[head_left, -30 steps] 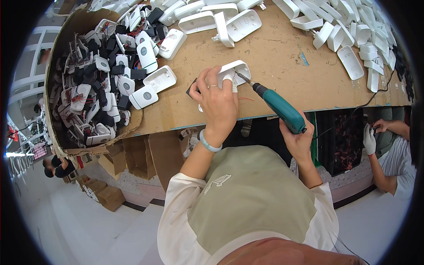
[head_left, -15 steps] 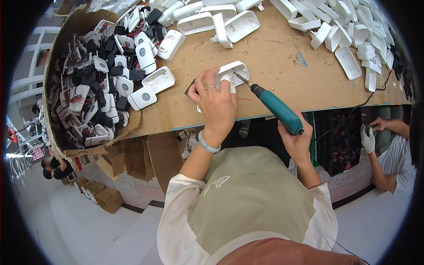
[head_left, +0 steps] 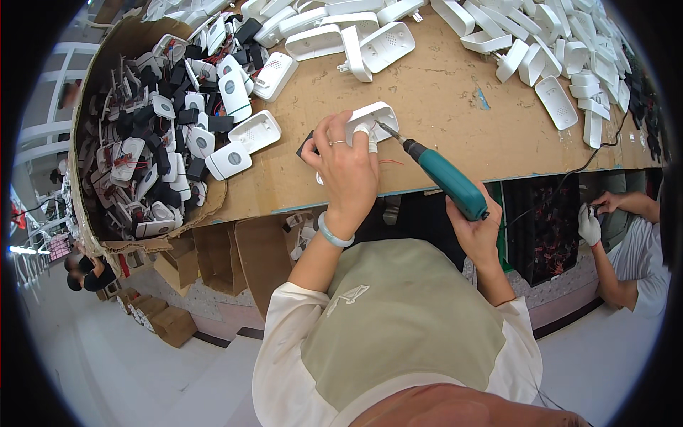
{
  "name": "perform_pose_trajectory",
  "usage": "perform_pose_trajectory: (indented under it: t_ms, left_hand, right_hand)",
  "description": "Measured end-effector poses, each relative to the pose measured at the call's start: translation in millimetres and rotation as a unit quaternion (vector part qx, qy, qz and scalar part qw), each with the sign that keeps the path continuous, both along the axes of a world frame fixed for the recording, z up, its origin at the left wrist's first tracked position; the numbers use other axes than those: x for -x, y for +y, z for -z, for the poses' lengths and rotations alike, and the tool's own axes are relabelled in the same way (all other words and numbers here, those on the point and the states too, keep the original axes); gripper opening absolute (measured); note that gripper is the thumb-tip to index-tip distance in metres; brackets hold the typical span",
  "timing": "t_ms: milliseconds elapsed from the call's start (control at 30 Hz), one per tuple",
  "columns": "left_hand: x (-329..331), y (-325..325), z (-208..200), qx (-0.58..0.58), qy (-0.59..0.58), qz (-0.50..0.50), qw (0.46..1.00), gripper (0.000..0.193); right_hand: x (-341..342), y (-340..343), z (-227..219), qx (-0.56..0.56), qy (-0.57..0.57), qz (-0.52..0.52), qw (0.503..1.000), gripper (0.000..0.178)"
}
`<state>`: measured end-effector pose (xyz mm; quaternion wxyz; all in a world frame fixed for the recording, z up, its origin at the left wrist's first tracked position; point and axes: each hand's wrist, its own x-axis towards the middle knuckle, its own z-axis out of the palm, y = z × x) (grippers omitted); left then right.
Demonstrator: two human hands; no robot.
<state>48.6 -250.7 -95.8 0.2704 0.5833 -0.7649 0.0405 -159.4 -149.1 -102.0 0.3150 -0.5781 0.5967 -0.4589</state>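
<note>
My left hand (head_left: 346,160) is closed around a white plastic housing (head_left: 382,114) near the front edge of the cardboard-covered table. White wrapping covers one or more of its fingertips. A black part (head_left: 304,147) shows beside the fingers, and a red wire (head_left: 390,161) sticks out to the right. My right hand (head_left: 475,222) grips a green electric screwdriver (head_left: 449,181) from its rear end. The screwdriver slants up to the left, its bit reaching into the open housing. Whether the bit touches a screw is too small to tell.
A cardboard bin (head_left: 89,135) at left is heaped with white units, black parts and wires. Empty white housings (head_left: 388,44) lie at the back, more (head_left: 557,103) at the back right. A black cable (head_left: 596,151) crosses the right edge. A co-worker's gloved hand (head_left: 589,225) is at far right.
Almost nothing differs. The housing, the screwdriver tip and both my hands appear shifted very slightly, with the same grips held.
</note>
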Motion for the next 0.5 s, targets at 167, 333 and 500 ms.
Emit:
perform_pose_trajectory:
  t_ms: [167, 333, 500]
  left_hand:
    - [0.3, -1.0, -0.2, 0.000, -0.001, 0.002, 1.000, 0.011]
    - [0.0, -1.1, -1.4, 0.001, -0.005, 0.001, 1.000, 0.011]
    - [1.3, -1.1, -3.0, -0.002, -0.003, 0.004, 1.000, 0.012]
  right_hand:
    - [0.7, 9.1, 2.6, 0.011, -0.045, 0.037, 0.998, 0.029]
    - [1.4, 13.7, 0.4, 0.002, -0.051, 0.046, 0.998, 0.028]
    - [-1.1, 1.4, 4.8, 0.020, -0.015, 0.024, 0.999, 0.028]
